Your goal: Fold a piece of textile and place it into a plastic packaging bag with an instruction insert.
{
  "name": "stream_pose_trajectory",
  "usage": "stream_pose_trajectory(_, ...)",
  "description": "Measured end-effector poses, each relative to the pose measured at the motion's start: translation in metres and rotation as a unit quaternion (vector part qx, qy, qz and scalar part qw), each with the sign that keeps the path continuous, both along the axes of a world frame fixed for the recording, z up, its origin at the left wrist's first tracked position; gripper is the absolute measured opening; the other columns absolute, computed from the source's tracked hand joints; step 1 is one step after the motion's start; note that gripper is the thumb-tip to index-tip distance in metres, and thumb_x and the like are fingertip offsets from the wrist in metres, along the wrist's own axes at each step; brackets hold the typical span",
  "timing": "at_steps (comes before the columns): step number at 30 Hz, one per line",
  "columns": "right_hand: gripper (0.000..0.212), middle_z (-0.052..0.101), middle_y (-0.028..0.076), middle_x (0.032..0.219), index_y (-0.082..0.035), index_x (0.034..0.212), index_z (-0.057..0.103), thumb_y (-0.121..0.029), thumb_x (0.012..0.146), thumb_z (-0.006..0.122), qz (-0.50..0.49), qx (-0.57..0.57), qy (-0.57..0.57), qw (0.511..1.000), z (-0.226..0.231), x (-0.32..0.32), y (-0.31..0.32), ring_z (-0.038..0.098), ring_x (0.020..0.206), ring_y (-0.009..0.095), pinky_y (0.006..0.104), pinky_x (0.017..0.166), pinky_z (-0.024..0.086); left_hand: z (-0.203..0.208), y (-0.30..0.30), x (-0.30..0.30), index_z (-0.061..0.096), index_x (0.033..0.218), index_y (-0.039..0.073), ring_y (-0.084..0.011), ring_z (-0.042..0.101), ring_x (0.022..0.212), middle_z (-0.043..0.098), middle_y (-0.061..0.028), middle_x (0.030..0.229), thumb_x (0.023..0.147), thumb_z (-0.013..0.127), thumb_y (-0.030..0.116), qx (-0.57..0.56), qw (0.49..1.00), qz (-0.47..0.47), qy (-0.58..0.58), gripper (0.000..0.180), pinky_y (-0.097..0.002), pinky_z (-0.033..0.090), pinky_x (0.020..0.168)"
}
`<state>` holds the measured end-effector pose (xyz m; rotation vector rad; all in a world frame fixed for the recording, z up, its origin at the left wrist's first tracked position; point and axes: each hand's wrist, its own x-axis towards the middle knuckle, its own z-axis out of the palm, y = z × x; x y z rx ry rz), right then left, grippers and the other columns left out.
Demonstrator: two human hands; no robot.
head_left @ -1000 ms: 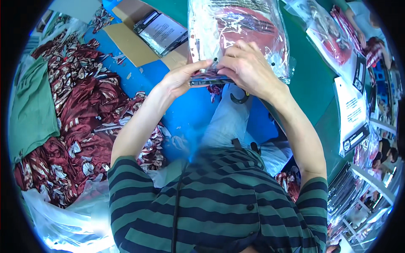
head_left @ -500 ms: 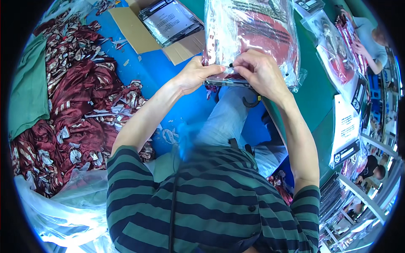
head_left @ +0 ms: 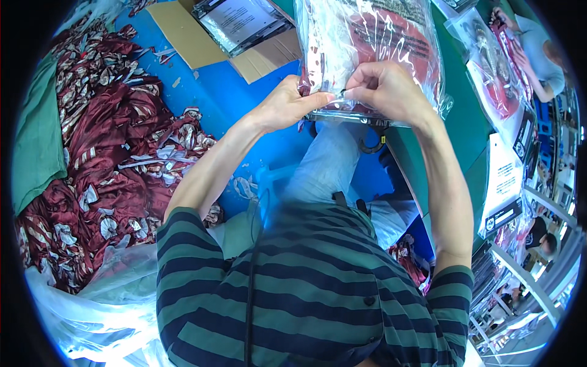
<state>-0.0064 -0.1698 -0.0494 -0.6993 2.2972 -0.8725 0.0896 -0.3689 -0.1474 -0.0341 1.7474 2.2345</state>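
Note:
A transparent plastic bag (head_left: 400, 58) with a dark red, folded textile inside lies at the top middle, on the green table's edge. My left hand (head_left: 290, 105) grips its near left corner, thumb on top and fingers mostly hidden underneath. Beside that thumb, my right hand (head_left: 388, 92) pinches a small black piece (head_left: 343, 92) at the bag's near edge between thumb and forefinger. Both hands are closed and close together. Whether the small piece is a slider cannot be made out.
An open cardboard box (head_left: 189, 46) holding flat packets (head_left: 241, 24) stands at the far left. Dark red fabric (head_left: 116, 140) is heaped on the left. More bagged items (head_left: 492, 73) and a white sheet (head_left: 502, 171) lie on the green table (head_left: 455, 177). Another person (head_left: 541, 58) works at far right.
The bag and both hands have shifted slightly right in view. The right-hand pinch sits a little farther from the left thumb. The box appears farther left.

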Motion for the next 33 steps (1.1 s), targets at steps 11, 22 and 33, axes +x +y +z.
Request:
stream_pose_trajectory(11, 0.014, 0.063, 0.002, 0.067, -0.004, 0.076, 0.064, -0.008, 0.078, 0.077, 0.063, 0.017, 0.089, 0.994, -0.004, -0.014, -0.004, 0.054, 0.058, 0.013, 0.0277, 0.056, 0.045, -0.013, 0.011, -0.002, 0.06, 0.132, -0.002, -0.0145, 0.065, 0.094, 0.069, -0.0118, 0.116, 0.1, 0.064, 0.018, 0.182, 0.981, 0.024, -0.07, 0.037, -0.0265, 0.054, 0.079)
stream_pose_trajectory(22, 0.038, 0.065, 0.007, 0.101, -0.008, 0.096, 0.066, -0.04, 0.081, 0.078, -0.165, 0.052, 0.512, 0.841, 0.016, 0.002, -0.01, 0.058, 0.099, 0.025, 0.0375, 0.089, 0.042, 0.042, 0.045, 0.011, 0.044, 0.145, -0.002, -0.0201, 0.065, 0.112, 0.062, -0.0176, 0.131, 0.107, 0.051, 0.035, 0.169, 0.976, 0.138, 0.027, 0.053, -0.0298, 0.054, 0.088)
stream_pose_trajectory(33, 0.017, 0.058, 0.008, 0.092, -0.004, 0.104, 0.057, -0.014, 0.095, 0.067, -0.476, -0.245, 0.227, 0.814, 0.035, 0.063, 0.127, 0.055, 0.078, 0.015, 0.027, 0.066, 0.046, 0.069, 0.119, -0.005, 0.058, 0.131, 0.0, -0.0258, 0.066, 0.114, 0.066, -0.0151, 0.125, 0.104, 0.054, 0.012, 0.227, 0.965, -0.009, -0.132, 0.03, -0.0414, 0.054, 0.097)
